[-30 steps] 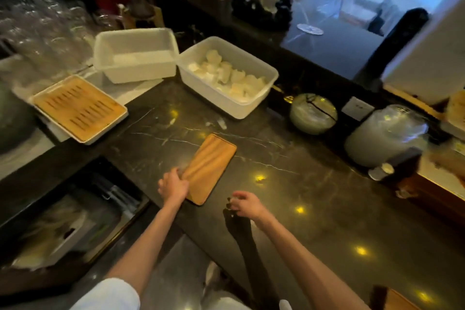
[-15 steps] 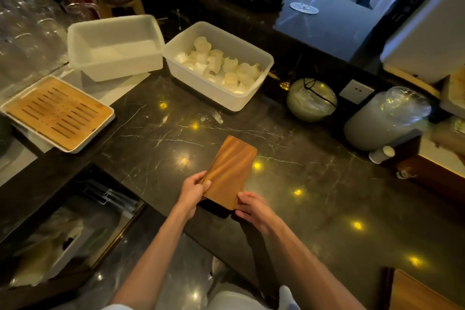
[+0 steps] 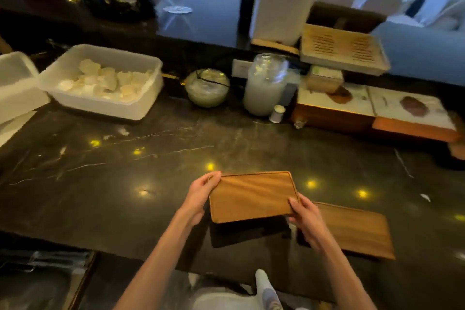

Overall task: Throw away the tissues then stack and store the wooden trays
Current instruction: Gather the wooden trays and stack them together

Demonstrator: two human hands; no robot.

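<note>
I hold a flat wooden tray [image 3: 251,195] just above the dark marble counter [image 3: 125,171], its shadow showing beneath it. My left hand [image 3: 201,195] grips its left end. My right hand [image 3: 305,220] grips its lower right corner. A second wooden tray [image 3: 357,230] lies flat on the counter directly to the right, partly behind my right hand. A white bin [image 3: 151,98] at the back left holds several crumpled white tissues [image 3: 105,80].
Another white bin [image 3: 17,88] sits at the far left edge. A glass bowl [image 3: 207,88], a large jar [image 3: 264,85] and a small white bottle [image 3: 276,113] line the back. A slatted bamboo tray [image 3: 342,49] rests on boxes at the back right.
Both hands lifted the wooden tray off the counter and carried it rightwards, turning it sideways. My view swung right, and the second wooden tray came fully into sight.
</note>
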